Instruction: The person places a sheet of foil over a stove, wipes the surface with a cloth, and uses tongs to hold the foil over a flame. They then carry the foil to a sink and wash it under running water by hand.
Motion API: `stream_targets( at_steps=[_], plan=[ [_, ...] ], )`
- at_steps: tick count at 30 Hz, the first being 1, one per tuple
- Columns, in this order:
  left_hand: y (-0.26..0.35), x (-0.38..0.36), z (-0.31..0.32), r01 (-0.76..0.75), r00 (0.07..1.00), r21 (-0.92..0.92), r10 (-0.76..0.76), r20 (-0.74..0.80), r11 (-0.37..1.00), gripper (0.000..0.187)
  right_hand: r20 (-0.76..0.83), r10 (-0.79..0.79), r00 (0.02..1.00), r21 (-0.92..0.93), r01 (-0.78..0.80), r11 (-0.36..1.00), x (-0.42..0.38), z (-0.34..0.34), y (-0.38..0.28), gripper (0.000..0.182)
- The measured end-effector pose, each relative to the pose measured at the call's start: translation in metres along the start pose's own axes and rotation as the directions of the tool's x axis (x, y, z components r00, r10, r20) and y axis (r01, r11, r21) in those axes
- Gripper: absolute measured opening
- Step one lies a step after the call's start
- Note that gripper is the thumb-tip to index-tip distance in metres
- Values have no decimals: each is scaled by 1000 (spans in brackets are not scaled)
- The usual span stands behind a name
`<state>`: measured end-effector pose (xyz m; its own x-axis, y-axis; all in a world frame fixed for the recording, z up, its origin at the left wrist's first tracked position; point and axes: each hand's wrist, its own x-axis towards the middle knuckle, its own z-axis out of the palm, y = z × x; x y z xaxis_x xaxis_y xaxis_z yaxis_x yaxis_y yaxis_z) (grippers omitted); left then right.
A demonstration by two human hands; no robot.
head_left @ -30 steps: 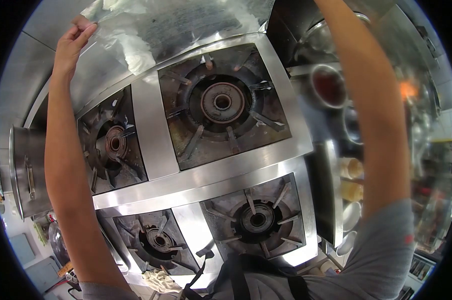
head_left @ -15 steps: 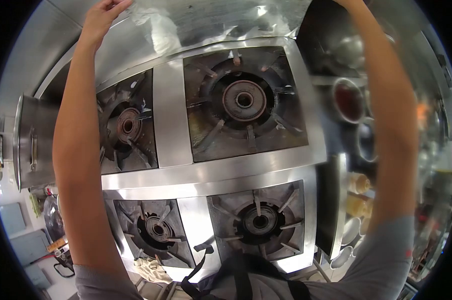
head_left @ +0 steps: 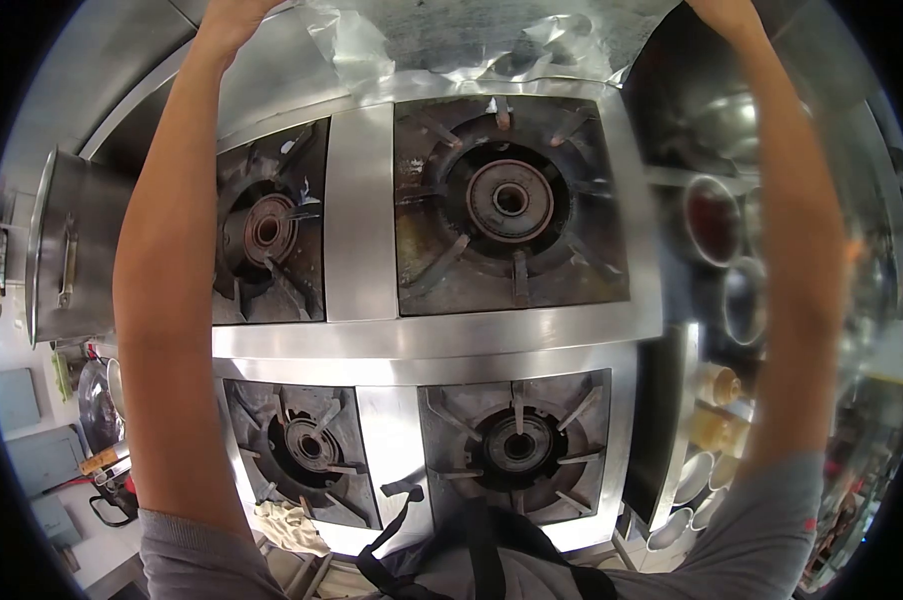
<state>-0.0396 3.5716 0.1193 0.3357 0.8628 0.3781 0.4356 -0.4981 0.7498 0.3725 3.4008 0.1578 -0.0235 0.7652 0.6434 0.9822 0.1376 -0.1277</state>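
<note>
Fingers of both hands run out of view, grip unclear; left hand (head_left: 227, 15) and right hand (head_left: 722, 10) spread foil sheet (head_left: 472, 40) along the stove (head_left: 422, 340) back edge; next, press it flat.

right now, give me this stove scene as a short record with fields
setting: steel four-burner gas stove, seen from above
left hand: raised at the top edge of the view, on the foil sheet along the back wall; fingers out of view
right hand: raised at the foil's right end, mostly out of view
burners: all four bare, no pots on them
left of stove: tall steel pot
right of stove: round containers, one with dark contents
front edge: crumpled cloth
</note>
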Motion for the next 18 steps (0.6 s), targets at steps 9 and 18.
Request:
stream_targets(
  at_steps=[9, 18],
  plan=[
    [-8, 7, 3, -7, 1000, 4, 7, -23, 1000, 7, -458, -196, 867, -219, 103, 970, -26, 15, -19, 47],
    [13, -23, 28, -95, 954, 154, 134, -268, 983, 32, 112, -108, 988, 99, 97, 990, -91, 101, -16, 25]
  ],
)
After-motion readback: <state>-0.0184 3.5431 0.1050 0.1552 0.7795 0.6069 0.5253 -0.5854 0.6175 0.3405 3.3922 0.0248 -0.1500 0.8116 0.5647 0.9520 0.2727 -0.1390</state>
